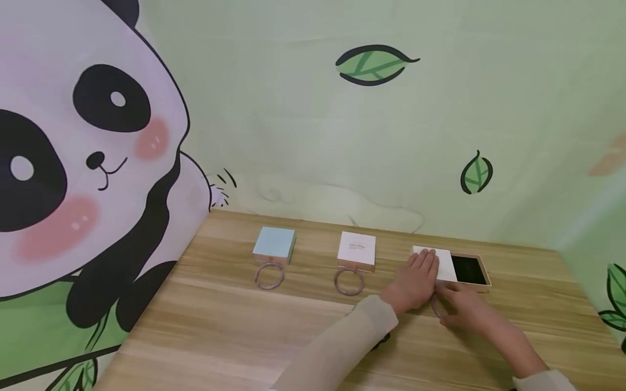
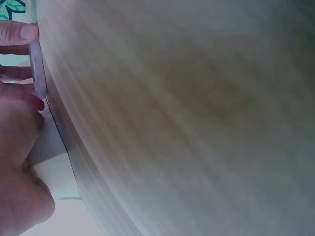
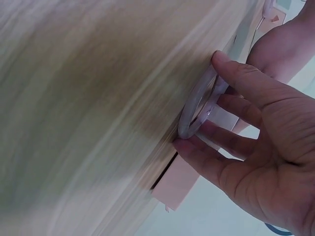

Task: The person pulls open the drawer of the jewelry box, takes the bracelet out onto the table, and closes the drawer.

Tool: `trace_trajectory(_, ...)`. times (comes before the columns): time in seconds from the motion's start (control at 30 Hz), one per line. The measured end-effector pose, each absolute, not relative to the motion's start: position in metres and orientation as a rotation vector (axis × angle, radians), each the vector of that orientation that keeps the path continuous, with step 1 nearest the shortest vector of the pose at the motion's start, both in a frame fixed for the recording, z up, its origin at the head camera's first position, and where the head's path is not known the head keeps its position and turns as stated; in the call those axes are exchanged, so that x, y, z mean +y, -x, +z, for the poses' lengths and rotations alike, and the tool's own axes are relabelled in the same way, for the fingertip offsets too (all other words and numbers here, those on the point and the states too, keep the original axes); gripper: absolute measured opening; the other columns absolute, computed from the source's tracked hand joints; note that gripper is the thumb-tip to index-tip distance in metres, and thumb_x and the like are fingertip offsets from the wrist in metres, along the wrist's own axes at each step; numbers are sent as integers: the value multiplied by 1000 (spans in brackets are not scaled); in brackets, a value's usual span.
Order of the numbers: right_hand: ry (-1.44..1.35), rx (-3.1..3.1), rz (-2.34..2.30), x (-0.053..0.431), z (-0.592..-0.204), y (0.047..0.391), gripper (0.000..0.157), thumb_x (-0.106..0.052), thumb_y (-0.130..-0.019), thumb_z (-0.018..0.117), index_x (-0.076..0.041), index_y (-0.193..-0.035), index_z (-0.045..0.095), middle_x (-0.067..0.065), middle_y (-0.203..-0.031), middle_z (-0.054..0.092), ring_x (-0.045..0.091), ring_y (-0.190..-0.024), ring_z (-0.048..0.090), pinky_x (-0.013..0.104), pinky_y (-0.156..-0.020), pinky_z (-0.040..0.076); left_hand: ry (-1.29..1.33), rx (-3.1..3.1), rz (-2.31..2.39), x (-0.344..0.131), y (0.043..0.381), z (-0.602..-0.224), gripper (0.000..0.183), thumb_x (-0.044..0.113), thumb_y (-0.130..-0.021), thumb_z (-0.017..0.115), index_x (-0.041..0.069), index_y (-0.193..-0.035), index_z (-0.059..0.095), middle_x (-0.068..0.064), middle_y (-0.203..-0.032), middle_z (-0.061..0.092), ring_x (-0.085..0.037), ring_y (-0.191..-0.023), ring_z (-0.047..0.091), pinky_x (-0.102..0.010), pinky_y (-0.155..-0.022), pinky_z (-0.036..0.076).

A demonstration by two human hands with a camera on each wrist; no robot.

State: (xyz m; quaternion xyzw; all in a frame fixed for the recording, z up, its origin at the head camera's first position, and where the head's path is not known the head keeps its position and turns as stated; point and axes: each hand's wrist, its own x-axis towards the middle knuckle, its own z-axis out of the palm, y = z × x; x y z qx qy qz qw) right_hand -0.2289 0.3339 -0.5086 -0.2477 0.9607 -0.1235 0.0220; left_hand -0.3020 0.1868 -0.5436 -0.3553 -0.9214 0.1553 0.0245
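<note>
On the right part of the table, a drawer-type box stands partly slid out: its white sleeve [image 1: 446, 265] covers the left part, and the pinkish tray [image 1: 489, 282] with a black lining [image 1: 468, 270] shows on the right. My left hand [image 1: 413, 279] rests on the sleeve with fingers straight. Just in front of the box, my right hand [image 1: 467, 310] holds a pale purple bangle [image 3: 189, 115] between thumb and fingertips. That bangle lies low at the tabletop and is mostly covered by the hand in the head view.
Farther left stand a closed white box [image 1: 356, 248] and a closed light blue box [image 1: 275, 242]. A bangle [image 1: 349, 282] lies before the white one, and another bangle [image 1: 269, 276] before the blue one. Behind the wooden table [image 1: 220, 326] hangs a panda-printed backdrop [image 1: 293, 108].
</note>
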Motion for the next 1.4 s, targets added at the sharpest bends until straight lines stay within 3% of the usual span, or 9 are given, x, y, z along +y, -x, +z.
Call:
trace_trajectory(0.4, 793, 2976, -371, 338, -511, 232, 72, -21, -72, 92, 14, -127, 62, 33, -125, 62, 52, -115, 58, 62, -94, 50, 1098, -2848, 458, 189, 302, -543, 60, 38, -112, 22, 12, -164, 13, -5, -171, 7, -20, -157, 6, -32, -126, 11)
trace_trajectory(0.6, 740, 2922, -475, 339, -503, 229, 71, -22, -78, 88, 15, -130, 59, 36, -127, 59, 54, -118, 56, 64, -95, 48, 1075, -2830, 465, 187, 300, -539, 62, 42, -111, 24, 12, -164, 14, -5, -171, 9, -19, -157, 9, -31, -126, 14)
trace_trajectory(0.83, 684, 3030, -601, 359, -499, 233, 39, -12, -84, 81, 11, -114, 70, 22, -103, 69, 38, -94, 65, 52, -78, 56, 1077, -2811, 497, 187, 298, -540, 57, 36, -112, 17, 13, -164, 16, -4, -171, 11, -18, -157, 10, -30, -125, 16)
trace_trajectory(0.93, 556, 3071, -688, 374, -491, 236, 30, -8, -91, 74, 14, -111, 69, 27, -102, 69, 41, -92, 67, 52, -76, 57, 1087, -2834, 482, 189, 301, -542, 57, 32, -111, 13, 12, -164, 13, -5, -171, 9, -19, -157, 8, -30, -125, 13)
trace_trajectory(1.2, 38, 3041, -832, 412, -487, 242, 42, -15, -105, 51, 20, -129, 54, 41, -123, 59, 56, -108, 60, 62, -84, 53, 1087, -2848, 493, 189, 306, -541, 58, 32, -111, 14, 11, -165, 10, -6, -171, 6, -19, -157, 5, -31, -126, 11)
trace_trajectory(1.27, -12, 2995, -870, 417, -489, 243, 45, -17, -106, 49, 21, -129, 52, 41, -121, 60, 53, -104, 62, 59, -83, 54, 1099, -2860, 481, 189, 306, -541, 58, 32, -111, 13, 11, -165, 9, -6, -172, 5, -20, -157, 5, -31, -126, 10)
trace_trajectory(1.4, -83, 2910, -934, 420, -494, 246, 50, -21, -107, 47, 23, -131, 50, 36, -111, 66, 35, -88, 69, 41, -74, 57, 1111, -2868, 460, 190, 304, -542, 58, 32, -111, 13, 11, -165, 9, -6, -172, 4, -20, -157, 4, -32, -126, 10)
